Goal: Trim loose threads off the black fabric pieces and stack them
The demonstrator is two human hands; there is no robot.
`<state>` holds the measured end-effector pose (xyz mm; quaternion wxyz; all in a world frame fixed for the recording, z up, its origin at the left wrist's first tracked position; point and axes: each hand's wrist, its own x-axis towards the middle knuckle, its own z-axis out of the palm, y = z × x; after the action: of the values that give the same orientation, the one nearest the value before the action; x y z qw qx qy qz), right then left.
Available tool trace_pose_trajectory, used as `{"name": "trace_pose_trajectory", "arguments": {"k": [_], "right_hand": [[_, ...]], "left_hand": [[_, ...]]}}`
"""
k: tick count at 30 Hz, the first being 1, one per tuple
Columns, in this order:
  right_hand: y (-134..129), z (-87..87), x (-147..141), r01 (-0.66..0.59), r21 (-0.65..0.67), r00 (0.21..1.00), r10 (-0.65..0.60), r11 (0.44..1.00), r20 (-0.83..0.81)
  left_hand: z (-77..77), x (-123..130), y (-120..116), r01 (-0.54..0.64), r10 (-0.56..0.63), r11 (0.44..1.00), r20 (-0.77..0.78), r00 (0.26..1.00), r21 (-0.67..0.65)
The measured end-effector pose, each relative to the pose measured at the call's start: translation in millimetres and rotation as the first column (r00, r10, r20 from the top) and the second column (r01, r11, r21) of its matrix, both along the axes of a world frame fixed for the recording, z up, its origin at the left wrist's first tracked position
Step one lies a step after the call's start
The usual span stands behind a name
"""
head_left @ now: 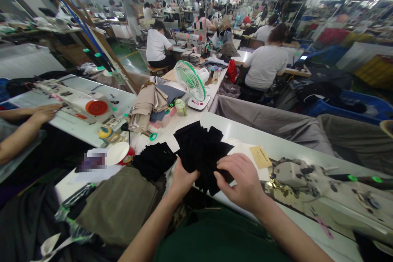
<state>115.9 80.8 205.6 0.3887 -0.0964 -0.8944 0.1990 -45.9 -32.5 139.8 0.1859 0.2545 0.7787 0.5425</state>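
Cloth, olive and folded, lies at near left, the cup just beyond it. Right of these is a dark pile. Mid-scene, the left hand grips the fanned black pieces between thumb and fingers; the right hand, fingers curled, touches their right edge. Farther right lie a tag and the sewing machine.

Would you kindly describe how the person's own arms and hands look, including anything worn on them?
The left hand and right hand are ungloved, with no watch or bracelet showing. Both forearms are bare, with no sleeve in view; a dark green garment shows between them.
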Motion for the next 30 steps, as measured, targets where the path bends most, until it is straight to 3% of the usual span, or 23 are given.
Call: {"name": "trace_pose_trajectory", "arguments": {"k": [2,6,11,21,25,28,30], "right_hand": [[0,-2.7,0,0.031,-0.059,1.000,-0.031,0.998,0.004],[3,-9.4,-4,0.225,-0.081,0.974,-0.222,0.971,0.054],[6,-10.4,-5,0.256,0.026,0.966,-0.257,0.966,0.041],[2,4.1,1,0.093,0.126,0.996,-0.093,0.988,-0.004],[0,13.2,2,-0.038,-0.018,0.997,0.039,0.999,0.068],[0,18.1,3,-0.129,-0.156,0.981,0.149,0.979,0.121],[2,18.4,2,-0.126,-0.261,0.973,0.170,0.957,0.155]], "left_hand": [[-2.6,-3,-2,0.011,-0.011,1.000,-0.015,1.000,-0.012],[-6.0,-6,-6,0.089,-0.090,0.996,-0.072,0.993,-0.016],[-4.7,-4,-6,0.130,-0.131,0.991,-0.073,0.989,-0.017],[3.7,-6,2,0.067,-0.071,0.996,0.081,0.994,0.051],[5.3,-9,6,0.086,-0.098,0.991,0.122,0.988,0.104],[4.6,-9,10,0.130,-0.152,0.984,0.195,0.969,0.120],[3.2,-8,11,0.148,-0.173,0.982,0.233,0.957,0.117]]}}
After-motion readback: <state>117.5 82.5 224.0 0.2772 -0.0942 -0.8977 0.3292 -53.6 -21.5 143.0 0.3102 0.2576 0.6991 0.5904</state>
